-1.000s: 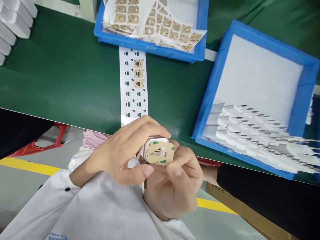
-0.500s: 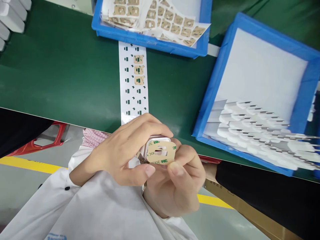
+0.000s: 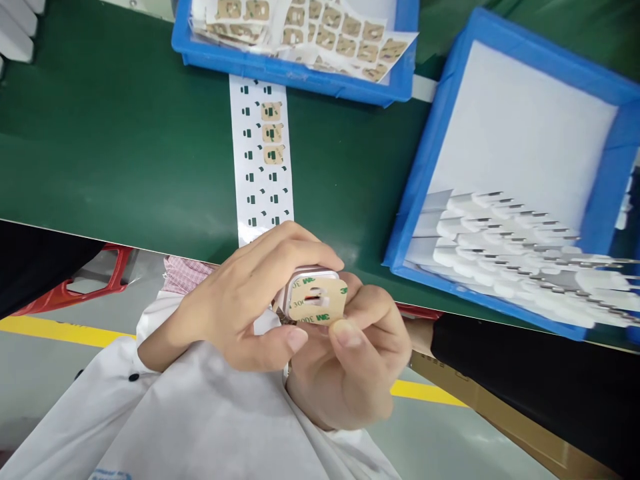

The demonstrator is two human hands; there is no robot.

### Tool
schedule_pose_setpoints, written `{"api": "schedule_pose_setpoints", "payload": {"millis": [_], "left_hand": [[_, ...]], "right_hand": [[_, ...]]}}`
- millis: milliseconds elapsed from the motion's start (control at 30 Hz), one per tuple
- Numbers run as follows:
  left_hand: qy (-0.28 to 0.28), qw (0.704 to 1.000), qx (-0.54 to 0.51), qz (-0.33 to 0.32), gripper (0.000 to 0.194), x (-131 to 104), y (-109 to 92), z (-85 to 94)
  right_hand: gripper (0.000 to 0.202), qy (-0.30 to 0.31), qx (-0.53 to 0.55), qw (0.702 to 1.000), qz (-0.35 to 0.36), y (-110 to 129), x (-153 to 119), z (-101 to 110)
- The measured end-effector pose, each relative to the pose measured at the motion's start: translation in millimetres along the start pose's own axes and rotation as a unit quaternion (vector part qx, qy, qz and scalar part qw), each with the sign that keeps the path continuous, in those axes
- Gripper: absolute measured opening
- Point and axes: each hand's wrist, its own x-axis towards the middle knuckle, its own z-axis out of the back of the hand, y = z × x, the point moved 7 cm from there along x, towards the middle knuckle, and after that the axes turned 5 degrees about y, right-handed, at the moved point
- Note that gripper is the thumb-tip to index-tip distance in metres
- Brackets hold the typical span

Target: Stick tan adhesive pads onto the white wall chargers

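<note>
My left hand is wrapped round a small white rounded housing, whose end faces me; most of it is hidden by the fingers. A tan 3M adhesive sticker with a cut-out in its middle lies over that end. Its right edge is pinched between the thumb and forefinger of my right hand. Whether the sticker is pressed flat or only held against the housing, I cannot tell. Just beyond my hands, a white backing strip lies on the green table, with three tan stickers on it.
At the back, a blue tray contains sheets of tan stickers. Another blue tray on the right bears rows of white parts with metal strips. White pieces stand at the far left. Red stools show under the table edge.
The view has shifted slightly, so the trays and strip appear higher. Both hands keep their grip, and the sticker's angle over the housing's end is nearly the same.
</note>
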Motion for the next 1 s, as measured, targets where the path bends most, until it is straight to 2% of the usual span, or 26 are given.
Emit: {"api": "schedule_pose_setpoints", "payload": {"millis": [333, 600, 833, 1000], "left_hand": [[-0.034, 0.999, 0.004, 0.03, 0.034, -4, 4, -1.7], [-0.037, 0.998, 0.043, -0.008, 0.032, 1, 4, -1.5], [-0.034, 0.997, 0.068, -0.001, 0.029, 0, 5, -2.5], [-0.066, 0.99, 0.111, -0.049, 0.026, 1, 6, 1.5]], "right_hand": [[0.021, 0.0, -0.018, 1.0, 0.01, 1, 0, 3], [0.019, -0.002, -0.024, 1.0, 0.02, -1, -2, 7], [0.018, -0.006, -0.041, 0.999, 0.032, -1, -2, 7], [0.016, -0.02, -0.133, 0.989, 0.06, 0, 1, 13]]}}
